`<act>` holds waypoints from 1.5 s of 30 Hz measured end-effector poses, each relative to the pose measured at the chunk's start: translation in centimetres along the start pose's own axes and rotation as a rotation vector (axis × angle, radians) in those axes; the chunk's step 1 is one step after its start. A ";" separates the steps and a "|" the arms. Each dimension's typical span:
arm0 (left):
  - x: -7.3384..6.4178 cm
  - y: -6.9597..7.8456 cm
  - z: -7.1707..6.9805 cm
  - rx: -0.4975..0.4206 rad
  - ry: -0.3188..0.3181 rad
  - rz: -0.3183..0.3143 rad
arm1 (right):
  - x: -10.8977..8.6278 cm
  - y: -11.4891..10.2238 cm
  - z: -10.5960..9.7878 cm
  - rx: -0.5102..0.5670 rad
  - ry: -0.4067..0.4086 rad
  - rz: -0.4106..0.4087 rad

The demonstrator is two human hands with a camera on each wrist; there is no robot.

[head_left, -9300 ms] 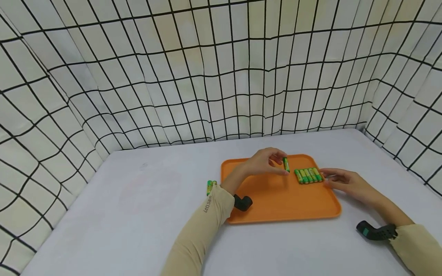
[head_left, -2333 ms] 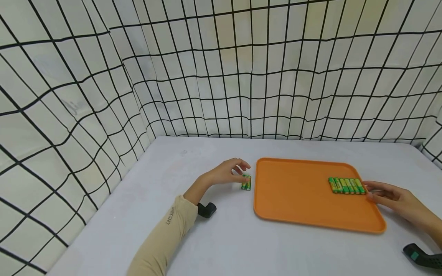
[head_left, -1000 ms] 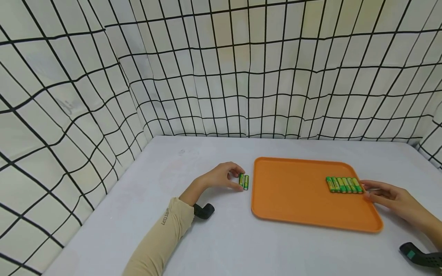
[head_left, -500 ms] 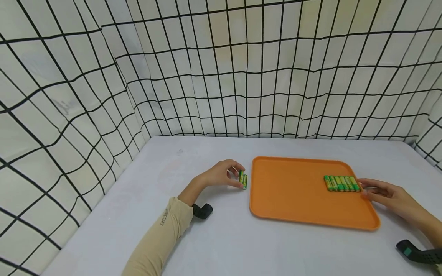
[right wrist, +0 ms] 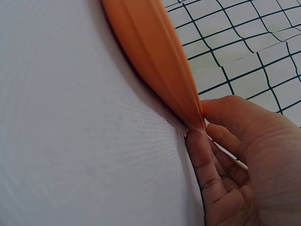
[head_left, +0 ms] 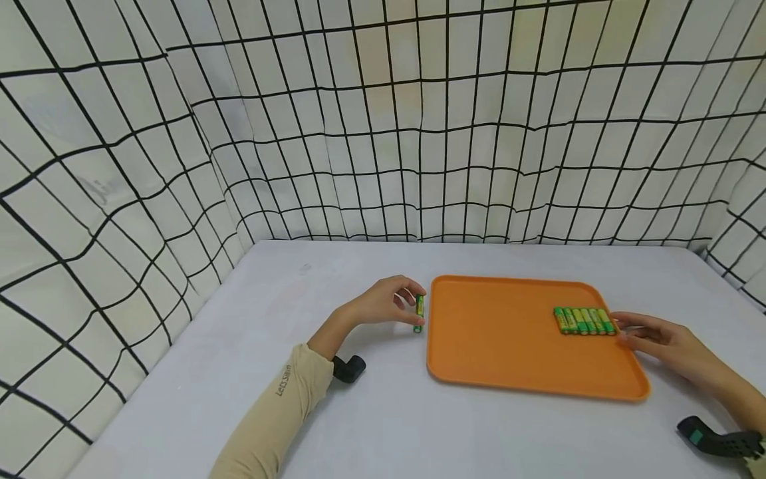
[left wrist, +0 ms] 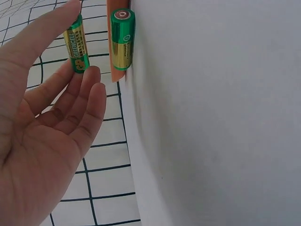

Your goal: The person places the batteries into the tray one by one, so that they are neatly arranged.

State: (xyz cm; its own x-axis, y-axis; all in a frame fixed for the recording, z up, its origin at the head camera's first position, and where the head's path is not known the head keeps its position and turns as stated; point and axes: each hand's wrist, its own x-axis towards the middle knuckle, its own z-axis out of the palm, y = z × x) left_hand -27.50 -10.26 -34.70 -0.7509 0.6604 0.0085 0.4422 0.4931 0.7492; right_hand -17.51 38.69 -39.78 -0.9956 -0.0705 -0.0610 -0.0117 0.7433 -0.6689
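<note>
My left hand pinches a green and gold battery by its ends, thumb at one end and fingers at the other, above the table left of the tray. A second battery lies on the table beside the tray; in the head view the held one largely hides it. The orange tray lies flat. My right hand holds the tray's right rim between thumb and finger. Just inside that rim, several batteries lie side by side in a row.
The white table extends around the tray. Padded white walls with black netting enclose its back and sides. A black wrist camera sits under the left wrist, another black wrist camera at the right.
Earlier, my left hand set a battery beside the row on the tray and came back left. It has since lifted one of the two loose batteries. My right hand stays on the rim.
</note>
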 end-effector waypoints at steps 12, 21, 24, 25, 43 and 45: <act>2.1 1.7 0.5 0.036 -0.044 0.049 | -0.5 0.2 -0.6 0.035 0.001 -0.074; 3.7 3.3 0.9 0.065 -0.076 0.093 | -0.4 -0.1 -0.7 0.026 0.018 -0.081; 4.3 3.8 1.0 0.068 -0.085 0.102 | -0.4 -0.1 -0.7 0.019 0.018 -0.070; 4.5 4.0 1.1 0.069 -0.087 0.105 | -0.4 -0.1 -0.7 0.015 0.021 -0.065; 7.9 6.3 3.3 0.065 -0.135 0.190 | -0.5 -0.2 -0.7 0.047 0.027 -0.106; 8.3 6.6 3.5 0.061 -0.136 0.198 | -0.6 -0.2 -0.8 0.050 0.029 -0.107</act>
State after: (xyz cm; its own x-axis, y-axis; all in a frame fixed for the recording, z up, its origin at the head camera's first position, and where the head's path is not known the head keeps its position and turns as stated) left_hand -29.07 0.47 -31.99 -0.5755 0.8157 0.0585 0.6060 0.3773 0.7003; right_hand -17.02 39.08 -39.00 -0.9912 -0.1278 0.0338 -0.1141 0.6986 -0.7063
